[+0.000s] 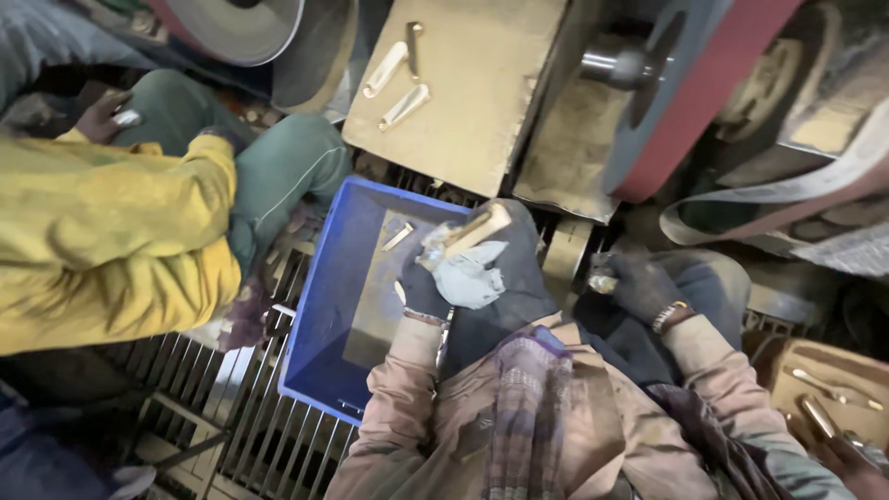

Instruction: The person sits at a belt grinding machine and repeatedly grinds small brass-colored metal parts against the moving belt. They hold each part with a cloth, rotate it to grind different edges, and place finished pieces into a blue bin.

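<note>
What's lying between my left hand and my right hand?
In the head view, only your dark-trousered knee lies between the left hand, holding a brass piece, and the right hand.

Brass bar (474, 231): pale gold, flat, oblong, dusty finish. Tilted w/ far end raised toward upper right, near end buried in a crumpled grey-white rag (466, 275). Sits over the right edge of the blue crate, above the person's knee. Second brass piece (602, 282): short, stubby, mostly hidden by a dark glove; only a dull gold-white end shows, shape unclear.
</note>
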